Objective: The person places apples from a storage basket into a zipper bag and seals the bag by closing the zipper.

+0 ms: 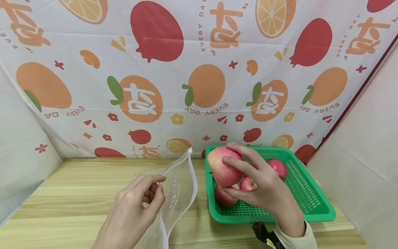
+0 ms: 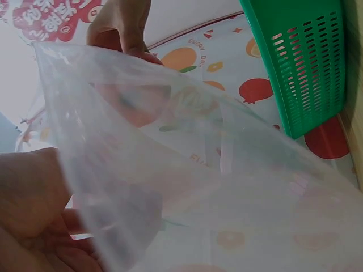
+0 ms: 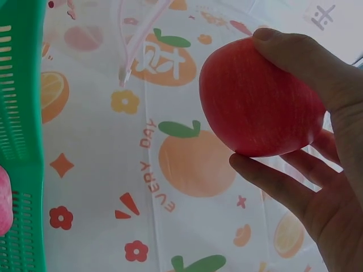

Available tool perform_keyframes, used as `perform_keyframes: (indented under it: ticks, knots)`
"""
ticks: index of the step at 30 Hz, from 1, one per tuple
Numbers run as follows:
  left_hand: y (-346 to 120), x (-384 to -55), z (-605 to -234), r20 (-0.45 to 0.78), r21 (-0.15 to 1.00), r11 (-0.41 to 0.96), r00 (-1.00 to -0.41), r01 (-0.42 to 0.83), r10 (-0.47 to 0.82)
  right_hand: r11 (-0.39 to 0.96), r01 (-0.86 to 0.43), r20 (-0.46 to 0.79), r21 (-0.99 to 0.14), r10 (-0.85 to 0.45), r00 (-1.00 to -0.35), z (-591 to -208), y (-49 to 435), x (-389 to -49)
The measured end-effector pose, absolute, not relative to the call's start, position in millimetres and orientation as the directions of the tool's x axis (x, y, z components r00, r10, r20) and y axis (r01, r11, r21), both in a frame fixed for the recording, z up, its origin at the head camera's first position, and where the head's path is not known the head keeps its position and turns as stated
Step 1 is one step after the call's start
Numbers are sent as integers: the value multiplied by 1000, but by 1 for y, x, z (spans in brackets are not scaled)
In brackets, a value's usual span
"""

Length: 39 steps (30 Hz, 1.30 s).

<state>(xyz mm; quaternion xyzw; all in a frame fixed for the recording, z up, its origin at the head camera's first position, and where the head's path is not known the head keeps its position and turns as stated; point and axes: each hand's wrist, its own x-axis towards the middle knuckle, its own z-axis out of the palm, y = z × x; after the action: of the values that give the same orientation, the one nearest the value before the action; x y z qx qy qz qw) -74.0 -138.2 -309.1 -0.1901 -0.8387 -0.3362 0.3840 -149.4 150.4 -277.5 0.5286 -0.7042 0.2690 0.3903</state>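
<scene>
A red-and-yellow apple (image 1: 224,166) is gripped between the thumb and fingers of my right hand (image 1: 264,180), raised above the left end of the green basket (image 1: 311,217). The right wrist view shows the same apple (image 3: 255,99), smooth and red on this side. My left hand (image 1: 133,204) pinches one edge of a clear zip bag (image 1: 178,186) with curled fingers. The bag stands upright with its white-rimmed mouth spread apart. Its film (image 2: 187,187) covers part of the left fingers in the left wrist view.
Several apples lie in the basket, one red apple (image 1: 277,168) near its back wall. A wooden table (image 1: 77,193) carries basket and bag. Behind it hangs a fruit-printed cloth (image 1: 174,93); pale side walls (image 1: 360,138) flank it.
</scene>
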Motion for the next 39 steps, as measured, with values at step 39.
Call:
perform_keyframes:
  ticks: [39]
  knots:
    - [-139, -72, -306, 768, 430, 689, -637, 584, 61, 222, -975, 817, -14, -560, -139, -304, 113, -158]
